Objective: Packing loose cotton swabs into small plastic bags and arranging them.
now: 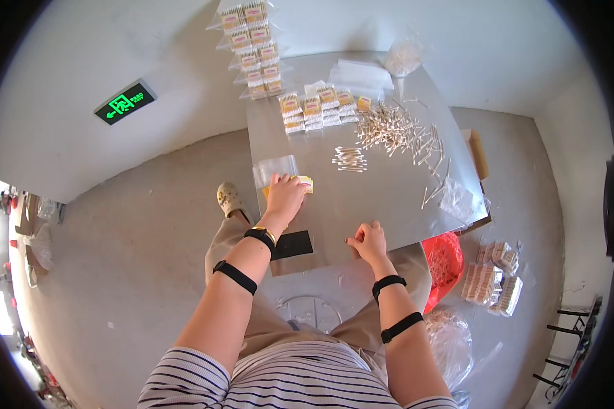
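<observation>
Grey tabletop [396,194] bears yellow cards [308,183] under the left hand [284,199].

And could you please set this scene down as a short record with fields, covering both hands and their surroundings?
left hand: fingers on yellow cards; grip unclear
right hand: near the front edge of the metal table; nothing visibly held
swab heap: loose, toward the back right
small swab group: roughly lined up, apart from the heap
packed swabs: stacked left of the heap
clear bags: flat, by the left edge
red bag: right of the table, below its top
</observation>
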The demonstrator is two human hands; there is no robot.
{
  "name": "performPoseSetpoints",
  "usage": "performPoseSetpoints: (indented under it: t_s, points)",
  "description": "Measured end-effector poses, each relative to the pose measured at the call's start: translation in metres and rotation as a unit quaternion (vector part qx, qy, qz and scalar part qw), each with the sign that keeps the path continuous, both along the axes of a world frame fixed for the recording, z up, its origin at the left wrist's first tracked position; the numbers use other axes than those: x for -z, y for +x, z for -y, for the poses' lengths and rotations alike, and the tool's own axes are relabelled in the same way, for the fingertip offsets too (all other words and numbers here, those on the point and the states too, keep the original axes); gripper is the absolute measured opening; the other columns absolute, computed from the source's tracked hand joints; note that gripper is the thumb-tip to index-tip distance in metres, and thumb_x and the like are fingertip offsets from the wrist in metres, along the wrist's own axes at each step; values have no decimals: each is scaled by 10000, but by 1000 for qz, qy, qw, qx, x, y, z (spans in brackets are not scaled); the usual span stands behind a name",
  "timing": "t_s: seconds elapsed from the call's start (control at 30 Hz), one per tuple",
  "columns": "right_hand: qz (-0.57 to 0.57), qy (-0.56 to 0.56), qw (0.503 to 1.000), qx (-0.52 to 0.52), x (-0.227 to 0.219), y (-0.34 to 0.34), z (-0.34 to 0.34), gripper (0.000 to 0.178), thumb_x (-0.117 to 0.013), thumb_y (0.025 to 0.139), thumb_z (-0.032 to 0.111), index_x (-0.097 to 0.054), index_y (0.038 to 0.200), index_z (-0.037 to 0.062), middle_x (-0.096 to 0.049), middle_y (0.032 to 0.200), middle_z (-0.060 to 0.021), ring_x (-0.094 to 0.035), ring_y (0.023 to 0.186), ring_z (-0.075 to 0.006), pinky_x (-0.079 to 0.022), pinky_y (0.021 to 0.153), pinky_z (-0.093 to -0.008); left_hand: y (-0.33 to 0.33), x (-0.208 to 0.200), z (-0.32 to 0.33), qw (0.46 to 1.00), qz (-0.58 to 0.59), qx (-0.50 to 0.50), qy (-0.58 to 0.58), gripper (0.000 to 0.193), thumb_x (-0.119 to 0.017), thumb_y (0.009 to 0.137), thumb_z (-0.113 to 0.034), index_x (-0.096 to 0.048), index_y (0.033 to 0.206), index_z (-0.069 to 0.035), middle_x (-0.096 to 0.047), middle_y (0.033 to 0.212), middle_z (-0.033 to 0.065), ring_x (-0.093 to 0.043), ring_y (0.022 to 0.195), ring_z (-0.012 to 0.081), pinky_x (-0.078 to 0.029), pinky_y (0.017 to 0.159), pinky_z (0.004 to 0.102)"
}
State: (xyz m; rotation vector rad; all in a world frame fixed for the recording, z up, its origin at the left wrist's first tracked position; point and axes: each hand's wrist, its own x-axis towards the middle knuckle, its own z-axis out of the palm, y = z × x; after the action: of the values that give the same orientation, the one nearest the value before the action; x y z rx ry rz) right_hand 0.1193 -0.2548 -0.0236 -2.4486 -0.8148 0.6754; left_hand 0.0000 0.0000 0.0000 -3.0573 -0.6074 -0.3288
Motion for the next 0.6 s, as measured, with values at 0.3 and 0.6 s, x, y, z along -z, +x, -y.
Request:
performPoseSetpoints:
  t_s: [0.3,0.6]
  points:
    - [4,-3,1000,4,-4,1,-1,313,-873,745,301,-629,792,109,-536,1012,-83,-555,1032,-292,-513,831,-421,1,1,-3,999,18,21,-38,118,-667,902,-223,-780,934,-232,-685,875,3,-641,830,204,-381,851,380]
    - [5,-8,1000,0,-5,3,-2,312,-876,742,306,-635,787,112,-542,1018,-82,-559,1051,-290,-513,850,-414,9,-8,-9,993,107,32,-30,75,-680,870,-178,-677,804,-142,-629,784,15,-657,796,214,-419,795,386]
